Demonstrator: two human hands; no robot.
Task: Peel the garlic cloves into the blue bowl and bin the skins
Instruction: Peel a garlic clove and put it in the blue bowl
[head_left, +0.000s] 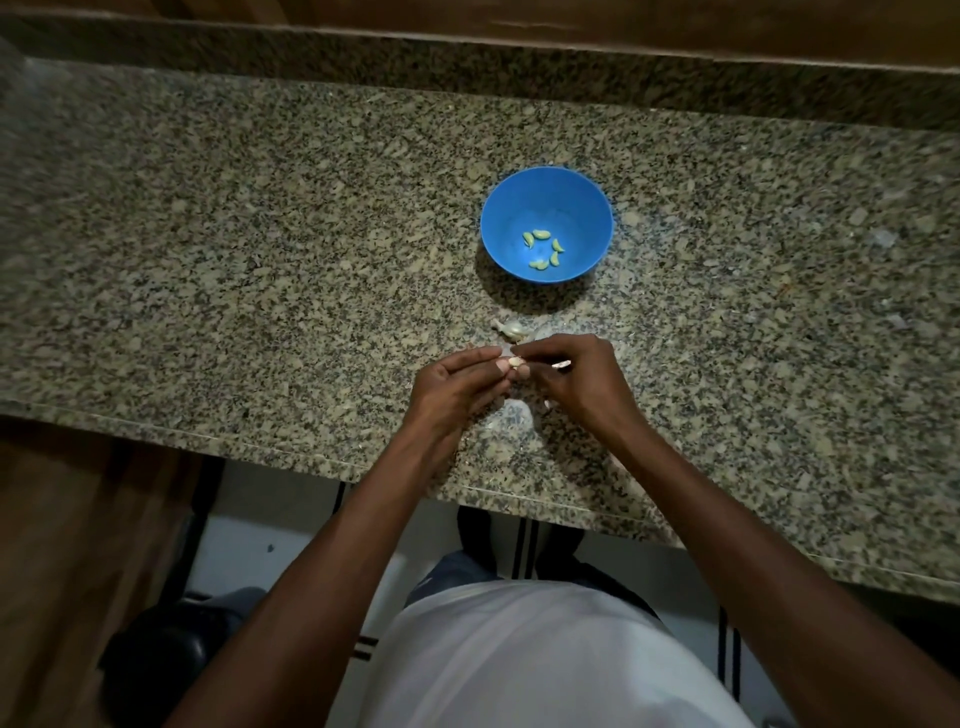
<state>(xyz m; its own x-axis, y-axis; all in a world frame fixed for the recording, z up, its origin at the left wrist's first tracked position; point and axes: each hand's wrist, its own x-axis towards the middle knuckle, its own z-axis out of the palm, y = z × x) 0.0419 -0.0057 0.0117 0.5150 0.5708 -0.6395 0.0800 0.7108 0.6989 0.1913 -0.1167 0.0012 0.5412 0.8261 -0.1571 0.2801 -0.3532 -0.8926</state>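
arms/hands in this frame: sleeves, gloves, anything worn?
Both forearms are bare up to the frame edge, no sleeves in view. The left hand and right hand are bare: no gloves, and no watch, ring or band visible. A white shirt covers the torso below.

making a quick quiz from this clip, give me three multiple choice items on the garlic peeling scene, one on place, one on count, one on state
1. Where does the round blue plastic bowl stand?
A. speckled granite counter
B. floor
C. wooden shelf

2. How many peeled garlic cloves lie in it?
A. none
B. about five
C. twenty

3. What are the hands doing?
A. resting flat
B. lifting the bowl
C. left hand and right hand pinching one small pale clove

Key: A, granite lies under the bowl; B, roughly five show; C, fingertips meet on the clove.
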